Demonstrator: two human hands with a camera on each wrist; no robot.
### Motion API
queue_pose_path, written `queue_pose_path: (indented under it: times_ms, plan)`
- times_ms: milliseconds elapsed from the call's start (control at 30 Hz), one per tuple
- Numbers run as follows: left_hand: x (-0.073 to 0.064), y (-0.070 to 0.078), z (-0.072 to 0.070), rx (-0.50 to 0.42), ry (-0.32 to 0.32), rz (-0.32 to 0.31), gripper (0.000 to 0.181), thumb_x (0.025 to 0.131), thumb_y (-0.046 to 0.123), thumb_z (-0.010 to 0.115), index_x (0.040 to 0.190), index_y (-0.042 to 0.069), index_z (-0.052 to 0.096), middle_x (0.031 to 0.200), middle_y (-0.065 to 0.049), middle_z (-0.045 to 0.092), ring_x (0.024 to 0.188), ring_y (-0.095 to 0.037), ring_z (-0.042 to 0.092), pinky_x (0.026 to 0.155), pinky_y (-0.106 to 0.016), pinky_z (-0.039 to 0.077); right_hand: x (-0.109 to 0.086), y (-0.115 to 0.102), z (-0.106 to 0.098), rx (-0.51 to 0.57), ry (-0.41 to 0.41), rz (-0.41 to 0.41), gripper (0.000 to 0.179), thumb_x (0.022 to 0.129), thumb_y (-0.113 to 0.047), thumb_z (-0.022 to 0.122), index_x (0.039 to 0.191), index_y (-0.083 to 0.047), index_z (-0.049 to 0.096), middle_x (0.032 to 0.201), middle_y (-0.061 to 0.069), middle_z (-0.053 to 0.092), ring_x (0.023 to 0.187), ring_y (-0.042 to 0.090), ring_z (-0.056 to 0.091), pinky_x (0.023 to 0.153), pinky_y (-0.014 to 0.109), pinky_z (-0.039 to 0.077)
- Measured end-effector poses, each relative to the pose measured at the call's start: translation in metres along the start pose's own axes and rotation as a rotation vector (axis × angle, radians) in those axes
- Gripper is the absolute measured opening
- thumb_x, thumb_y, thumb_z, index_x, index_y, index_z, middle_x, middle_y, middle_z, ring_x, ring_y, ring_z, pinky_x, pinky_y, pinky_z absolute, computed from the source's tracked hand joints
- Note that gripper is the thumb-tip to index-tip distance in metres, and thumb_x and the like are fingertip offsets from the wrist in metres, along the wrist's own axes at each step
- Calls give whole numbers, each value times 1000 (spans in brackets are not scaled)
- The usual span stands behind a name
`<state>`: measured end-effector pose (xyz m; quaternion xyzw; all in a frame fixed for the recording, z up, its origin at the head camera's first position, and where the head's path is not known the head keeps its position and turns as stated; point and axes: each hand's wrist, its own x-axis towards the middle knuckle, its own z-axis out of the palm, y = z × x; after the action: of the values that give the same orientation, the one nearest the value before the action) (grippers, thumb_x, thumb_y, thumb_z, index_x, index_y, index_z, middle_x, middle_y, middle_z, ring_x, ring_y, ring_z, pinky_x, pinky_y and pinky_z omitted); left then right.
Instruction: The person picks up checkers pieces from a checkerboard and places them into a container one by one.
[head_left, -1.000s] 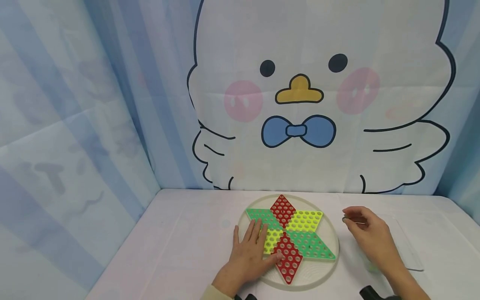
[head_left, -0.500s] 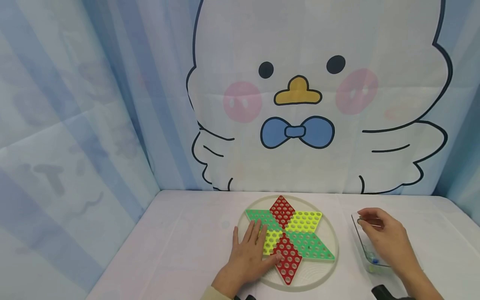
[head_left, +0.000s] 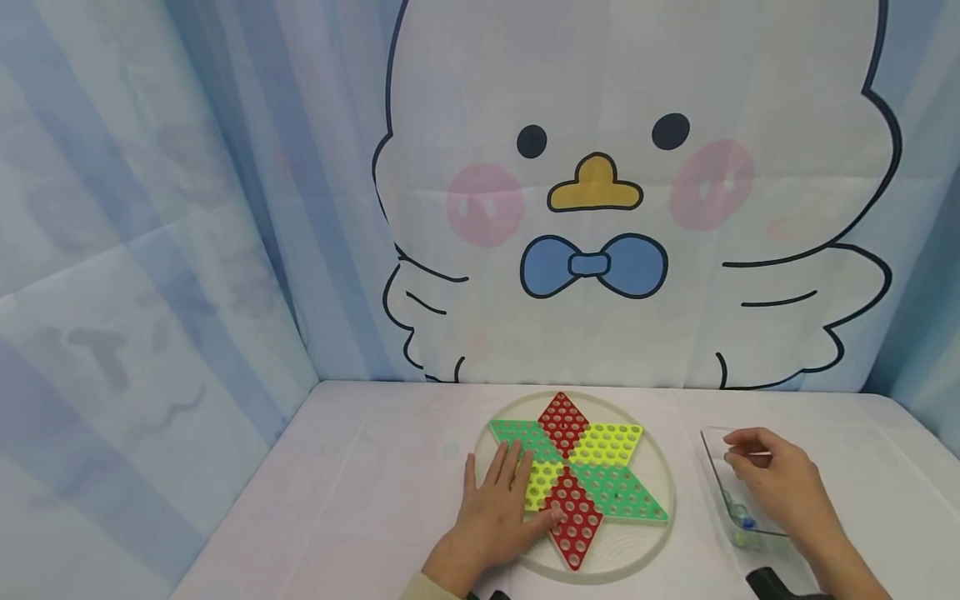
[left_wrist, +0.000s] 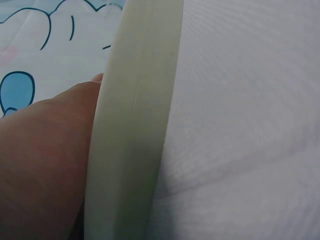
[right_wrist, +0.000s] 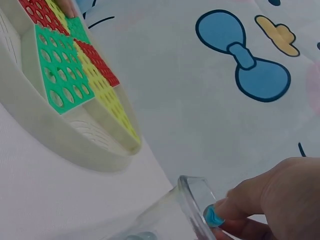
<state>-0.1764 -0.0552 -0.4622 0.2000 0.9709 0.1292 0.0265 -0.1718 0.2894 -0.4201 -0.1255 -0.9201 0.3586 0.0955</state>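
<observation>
My left hand [head_left: 491, 517] rests with spread, straight fingers on the left side of a round Chinese checkers board [head_left: 648, 542]. The board carries a six-pointed star in red, green and yellow, full of holes. In the left wrist view, the hand lies beside the board's pale rim [left_wrist: 135, 120]. Over at the right, my right hand [head_left: 783, 483] pinches a clear marble with a teal swirl [right_wrist: 213, 216] between thumb and fingers. That marble is at the rim of a clear plastic box [right_wrist: 187, 205]. Several marbles [head_left: 742, 517] lie inside the box, partly hidden by the hand.
A white cloth covers the table [head_left: 337, 500]. Behind it hangs a curtain [head_left: 600, 333] with a cartoon duck, and a blue striped curtain [head_left: 150, 292] stands at the left. A black device [head_left: 772, 583] sits under the right wrist.
My right hand has moved right, from between board and box to over the box, then slightly lower, still pinching the marble. My left hand has stayed on the board.
</observation>
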Motion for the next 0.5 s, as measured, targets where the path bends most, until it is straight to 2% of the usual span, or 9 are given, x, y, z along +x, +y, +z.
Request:
queue_pose_path:
  times_ms: [133,333,400,500]
  plan:
    - [1,-3,5,5,10,2,94,91,79,28,159,14,24,168,-7,14,156,-27,8,118,-68,2,6,5,0,-13,-85,47,33,94,-10,58,124,4,56,120,30,58,105,42,58,82,50,52]
    - [1,-2,2,-6,-2,0,94,91,79,28,159,14,22,168,-7,14,156,-26,7,118,-67,1,12,11,3,-40,-166,52,32,93,-10,57,122,5,58,109,24,63,91,29,62,66,31,51]
    - [0,-1,2,-4,-2,-2,94,92,79,28,159,14,22,168,-7,14,156,-26,8,119,-67,2,13,11,3,-45,-189,43,31,93,-8,57,121,6,58,107,23,64,88,26,62,64,30,49]
    - [0,-1,1,3,3,-3,94,92,79,27,159,14,23,168,-7,15,156,-26,9,119,-67,2,14,10,4,-58,-210,33,29,93,-5,58,118,7,59,105,24,64,88,28,62,66,34,52]
